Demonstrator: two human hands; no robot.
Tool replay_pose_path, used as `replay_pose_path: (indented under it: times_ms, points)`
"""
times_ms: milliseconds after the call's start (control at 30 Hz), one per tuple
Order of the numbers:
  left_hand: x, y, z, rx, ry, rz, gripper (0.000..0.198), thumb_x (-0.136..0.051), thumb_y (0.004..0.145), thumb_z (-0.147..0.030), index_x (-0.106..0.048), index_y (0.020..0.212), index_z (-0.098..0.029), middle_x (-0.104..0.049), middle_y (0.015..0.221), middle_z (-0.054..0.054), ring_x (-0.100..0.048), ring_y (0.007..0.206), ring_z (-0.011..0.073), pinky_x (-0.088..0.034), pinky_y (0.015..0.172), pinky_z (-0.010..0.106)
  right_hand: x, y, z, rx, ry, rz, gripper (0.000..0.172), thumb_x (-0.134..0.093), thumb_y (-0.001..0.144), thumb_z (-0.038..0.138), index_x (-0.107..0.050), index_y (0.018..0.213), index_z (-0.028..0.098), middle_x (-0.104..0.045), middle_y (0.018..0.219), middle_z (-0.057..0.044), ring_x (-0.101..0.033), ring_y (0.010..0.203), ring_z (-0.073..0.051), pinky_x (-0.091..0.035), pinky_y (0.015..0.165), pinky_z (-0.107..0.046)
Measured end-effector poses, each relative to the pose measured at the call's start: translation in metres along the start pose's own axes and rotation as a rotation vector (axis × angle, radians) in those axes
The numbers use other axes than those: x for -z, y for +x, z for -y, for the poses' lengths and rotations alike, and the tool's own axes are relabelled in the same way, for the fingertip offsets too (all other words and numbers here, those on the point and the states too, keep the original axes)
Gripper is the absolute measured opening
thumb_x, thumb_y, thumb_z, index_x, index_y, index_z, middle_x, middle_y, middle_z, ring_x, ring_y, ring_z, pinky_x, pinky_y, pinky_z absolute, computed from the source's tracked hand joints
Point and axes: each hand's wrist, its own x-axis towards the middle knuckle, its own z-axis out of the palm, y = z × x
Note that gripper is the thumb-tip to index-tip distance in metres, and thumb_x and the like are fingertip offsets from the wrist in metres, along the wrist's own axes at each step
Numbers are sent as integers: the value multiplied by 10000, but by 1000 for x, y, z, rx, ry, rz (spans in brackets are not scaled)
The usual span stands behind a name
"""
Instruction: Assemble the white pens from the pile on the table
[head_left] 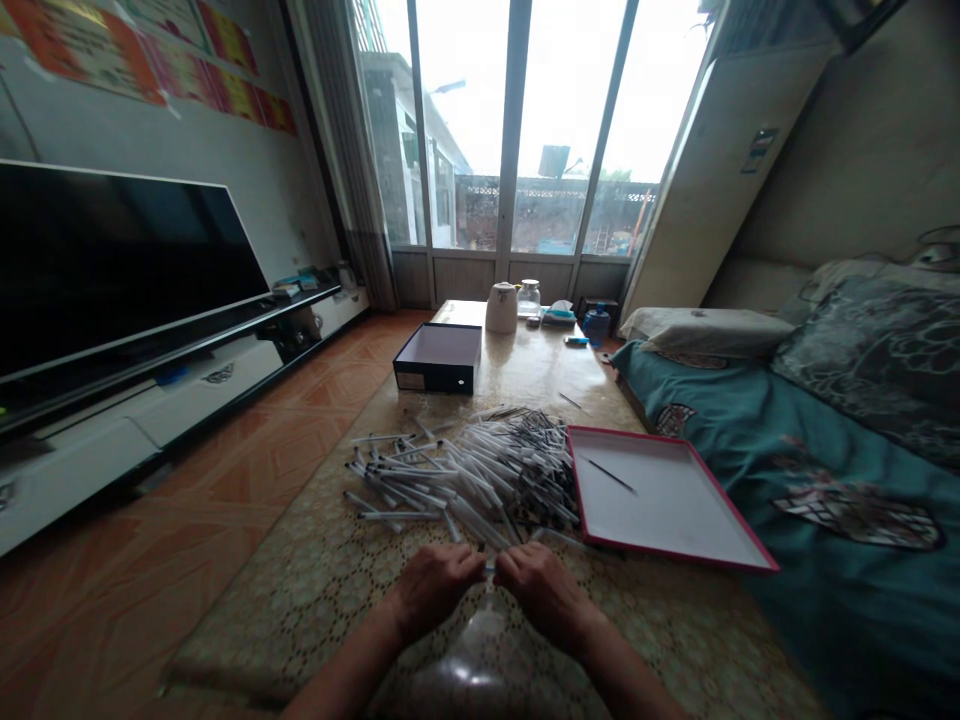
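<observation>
Head view: at the bottom centre of the frame, the left hand (435, 590) and the right hand (544, 595) meet above the near part of a low table (532, 375), backs upward. The fingers (466, 566) of both hands are curled inward and closed toward each other, apparently grasping a thin pen (489, 567) between them. Most of the pen and the fingertips are hidden, so the exact grip cannot be told. Holding the hands this close seems suited to working on one small piece with both at once.

Just beyond them, a loose pile of clear pens (465, 480) spreads across the middle of the table, within easy reach. To its right lies a white tray (679, 553) with a red rim, a lone pen (611, 476) resting on it apart from the pile, which suggests the tray keeps pens separate. Farther up the table stands an open black box (437, 358), and beyond it a white kettle (502, 308), a glass jar (529, 298) and a blue bottle (597, 325). A bed (847, 520) with a teal cover runs along the right.
</observation>
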Motion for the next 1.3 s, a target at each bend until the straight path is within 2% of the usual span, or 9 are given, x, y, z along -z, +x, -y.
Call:
replay_pose_path:
  times_ms: [167,233,367,467,600,700,833,967,1300]
  points:
    - [20,-24,41,176,-142,-56,248,-417,864,-319,-600,746,-200,-605,659,36,-560,582,141,-386,555,228,8,-30,-56,-245,43,-147,202,-390,877,195,-522,724,202,-592,665,-28,-550,624,-158,-355,586,-248]
    - [25,-29,52,307,-289,-179,273,-412,858,-365,-598,737,-206,-610,667,25,-567,605,143,-405,583,233,10,-36,-80,-423,121,-220,249,-337,904,260,-516,743,198,-585,654,-27,-552,595,-149,-354,563,-237]
    - [14,-9,35,528,-867,-389,307,-439,829,-434,-609,896,-187,-616,649,15,-578,611,152,-435,584,242,6,-9,-95,-578,334,-227,288,-343,891,353,-542,741,209,-589,601,0,-564,552,-139,-367,542,-218]
    - [-3,17,9,616,-1151,-467,307,-574,739,-445,-656,793,-154,-652,741,49,-586,690,161,-438,630,241,7,25,-91,-671,448,-294,237,-418,833,353,-589,860,190,-635,658,-23,-604,596,-167,-399,558,-233]
    - [-23,33,-12,757,-1341,-569,346,-678,640,-432,-691,803,-128,-583,572,-2,-482,494,94,-384,498,209,16,44,-87,-784,634,-483,414,-452,804,351,-490,1160,144,-662,736,-37,-621,576,-163,-442,579,-248]
    - [-35,31,-18,882,-1540,-672,337,-721,597,-403,-681,783,-124,-588,593,-4,-502,489,83,-416,500,207,11,30,-70,-817,692,-518,342,-408,838,391,-554,1040,157,-648,697,-30,-595,523,-150,-430,526,-241]
    - [-49,27,-24,979,-1730,-792,310,-787,534,-307,-659,751,-126,-641,705,25,-598,608,109,-492,602,223,-16,-2,-26,-753,663,-348,385,-355,879,444,-568,682,191,-576,535,-1,-547,483,-135,-352,481,-221]
    - [-55,24,-28,961,-1820,-835,266,-782,565,-248,-646,761,-130,-656,726,34,-631,669,125,-518,665,235,-41,-20,8,-750,515,-325,410,-299,918,407,-540,656,203,-572,571,-1,-535,531,-129,-316,518,-220]
    - [-57,23,-30,858,-1762,-868,286,-759,590,-299,-635,782,-127,-652,729,19,-630,682,130,-520,675,250,-55,-24,8,-705,401,-379,370,-312,921,402,-506,672,208,-562,601,2,-518,548,-131,-302,546,-216]
